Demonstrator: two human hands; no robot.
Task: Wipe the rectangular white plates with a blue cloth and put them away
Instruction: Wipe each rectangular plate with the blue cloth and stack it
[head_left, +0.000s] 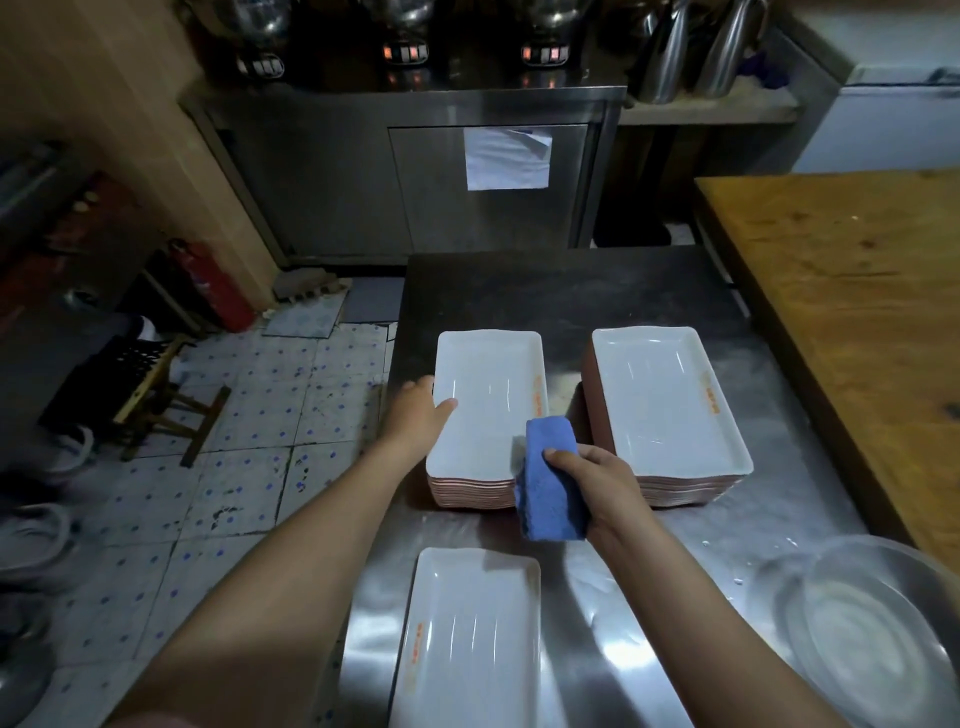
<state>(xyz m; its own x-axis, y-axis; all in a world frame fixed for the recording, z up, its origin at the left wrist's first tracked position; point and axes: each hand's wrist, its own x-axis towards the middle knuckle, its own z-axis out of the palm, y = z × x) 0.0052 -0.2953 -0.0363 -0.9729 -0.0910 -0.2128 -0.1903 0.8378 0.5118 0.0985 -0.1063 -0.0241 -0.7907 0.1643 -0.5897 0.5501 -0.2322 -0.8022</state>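
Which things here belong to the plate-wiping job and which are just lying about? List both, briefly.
Job: left stack of white rectangular plates, its edge held by the left hand; right stack of white rectangular plates; single white rectangular plate nearest; folded blue cloth gripped by the right hand.
Lying about: round steel basin; red fire extinguisher; wooden table; steel kettles.

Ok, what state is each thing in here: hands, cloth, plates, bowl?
left hand: pinches the left rim of the top plate.
right hand: grips the blue cloth.
blue cloth: folded, in the right hand.
top plate: face up on the left stack.
right stack: face up, untouched.
single plate: flat on the table, untouched.
metal bowl: upright on the table.
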